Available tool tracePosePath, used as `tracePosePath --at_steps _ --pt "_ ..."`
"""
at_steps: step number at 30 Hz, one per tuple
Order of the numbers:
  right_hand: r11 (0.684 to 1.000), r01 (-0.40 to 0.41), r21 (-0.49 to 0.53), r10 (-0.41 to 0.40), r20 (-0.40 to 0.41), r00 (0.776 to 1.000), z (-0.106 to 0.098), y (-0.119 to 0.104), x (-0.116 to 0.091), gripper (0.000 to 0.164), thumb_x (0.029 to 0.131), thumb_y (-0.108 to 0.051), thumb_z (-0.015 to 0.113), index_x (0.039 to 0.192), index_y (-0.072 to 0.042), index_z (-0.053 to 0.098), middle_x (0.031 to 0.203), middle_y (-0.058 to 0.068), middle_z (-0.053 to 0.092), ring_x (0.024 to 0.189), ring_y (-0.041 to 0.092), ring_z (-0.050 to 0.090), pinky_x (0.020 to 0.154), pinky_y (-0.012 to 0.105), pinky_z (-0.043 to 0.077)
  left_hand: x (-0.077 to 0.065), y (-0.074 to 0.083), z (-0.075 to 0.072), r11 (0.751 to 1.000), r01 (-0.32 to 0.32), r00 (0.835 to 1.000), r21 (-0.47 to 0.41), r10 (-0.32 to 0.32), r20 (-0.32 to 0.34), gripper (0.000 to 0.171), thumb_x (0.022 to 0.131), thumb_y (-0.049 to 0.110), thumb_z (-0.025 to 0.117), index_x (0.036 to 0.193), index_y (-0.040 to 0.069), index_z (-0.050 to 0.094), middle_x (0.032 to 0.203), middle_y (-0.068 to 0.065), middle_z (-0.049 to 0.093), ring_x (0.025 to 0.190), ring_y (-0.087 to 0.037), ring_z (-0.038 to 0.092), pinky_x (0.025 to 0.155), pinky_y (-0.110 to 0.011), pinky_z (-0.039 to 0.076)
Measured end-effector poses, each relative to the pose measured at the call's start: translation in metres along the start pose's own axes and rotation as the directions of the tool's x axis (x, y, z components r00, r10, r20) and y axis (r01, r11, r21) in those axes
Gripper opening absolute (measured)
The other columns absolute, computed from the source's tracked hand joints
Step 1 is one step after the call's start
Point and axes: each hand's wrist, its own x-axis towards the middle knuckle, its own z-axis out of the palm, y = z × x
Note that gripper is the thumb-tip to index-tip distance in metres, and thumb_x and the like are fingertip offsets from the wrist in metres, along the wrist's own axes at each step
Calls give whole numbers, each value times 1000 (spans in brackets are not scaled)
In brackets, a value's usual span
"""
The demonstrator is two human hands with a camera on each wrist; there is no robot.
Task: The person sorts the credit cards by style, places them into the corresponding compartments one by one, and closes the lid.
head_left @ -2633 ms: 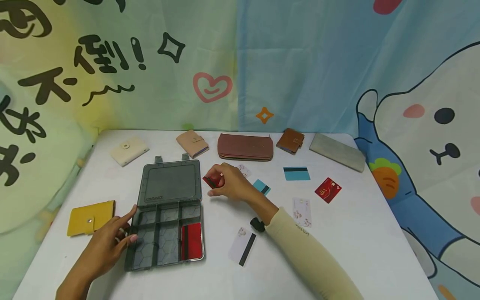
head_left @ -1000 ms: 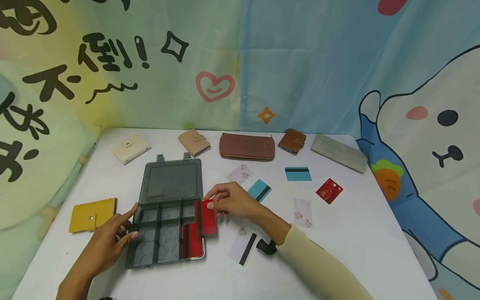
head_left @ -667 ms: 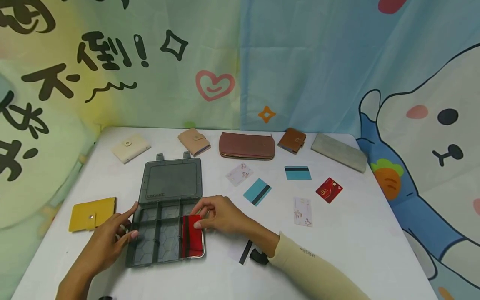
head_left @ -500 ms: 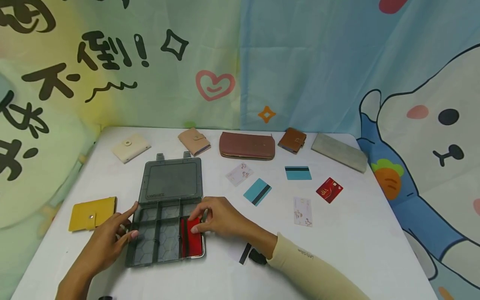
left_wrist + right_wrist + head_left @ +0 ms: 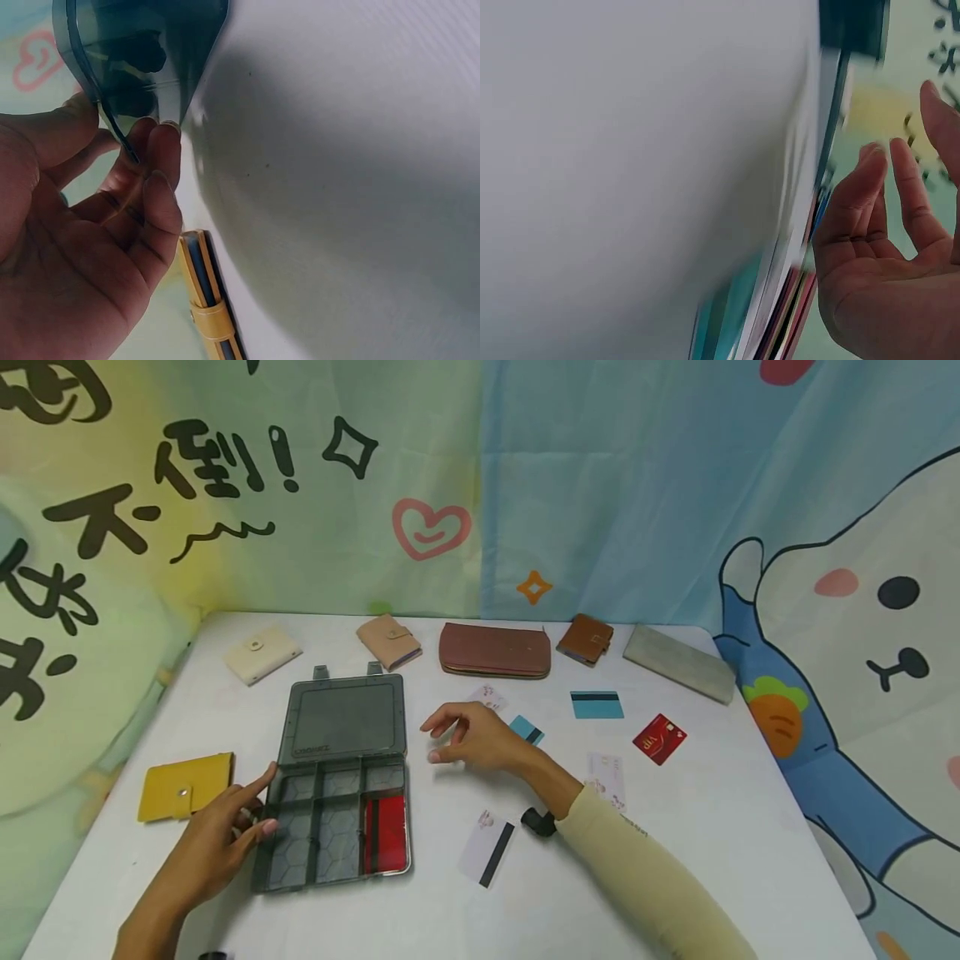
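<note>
A grey translucent compartment box (image 5: pixel 336 766) lies with its lid raised back on the white table. My left hand (image 5: pixel 217 839) holds the box's left edge, thumb at the rim. The left wrist view shows fingertips of the left hand (image 5: pixel 97 217) gripping a corner of the box (image 5: pixel 142 60). A red card (image 5: pixel 386 835) with a dark stripe lies in the front right compartment. My right hand (image 5: pixel 480 739), its fingers loosely bent and holding nothing, hovers right of the box. It partly covers a blue striped card (image 5: pixel 527 729) and a white floral card (image 5: pixel 489 697).
More cards lie to the right: a white striped one (image 5: pixel 486 850), a blue one (image 5: pixel 597 704), a floral one (image 5: pixel 606 777) and a red VIP card (image 5: pixel 659 739). A yellow wallet (image 5: pixel 185 787) sits left. Several wallets, including a maroon one (image 5: pixel 494 652), line the back edge.
My right hand brought a red card from the right into the box's front right compartment, let it go, and drew back up and right. My left hand stayed at the box.
</note>
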Motion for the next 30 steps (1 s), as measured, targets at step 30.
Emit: tracePosePath --at_steps 30 --pt "896 -83 -437 46 -95 994 -51 28 23 43 69 -17 93 101 -14 65 109 3 59 103 21 54 95 37 45 1 3 1 1000 24 1000 11 -24 -6 74 89 11 74 154 13 39 99 -7 61 70 2 50 59 -24 45"
